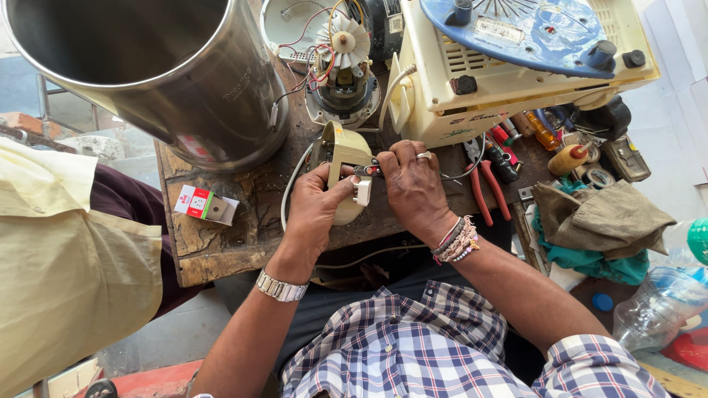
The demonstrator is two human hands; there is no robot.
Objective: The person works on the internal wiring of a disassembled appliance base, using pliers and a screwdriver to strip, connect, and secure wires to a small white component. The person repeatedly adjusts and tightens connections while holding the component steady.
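At frame centre, the left hand (313,210) grips a cream appliance housing (343,158); the right hand (413,188) pinches a screwdriver (366,171). A red-and-white box (205,205) lies left, beneath a steel drum (162,74).

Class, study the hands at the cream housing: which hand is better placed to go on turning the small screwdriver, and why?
Probably the right hand: it grips the small screwdriver, tip at the cream housing. The left hand is wrapped around that housing, steadying it on the wooden bench.

The right hand (414,188) hides most of the small tool (366,171); the steel drum (162,74) is cut off top-left.
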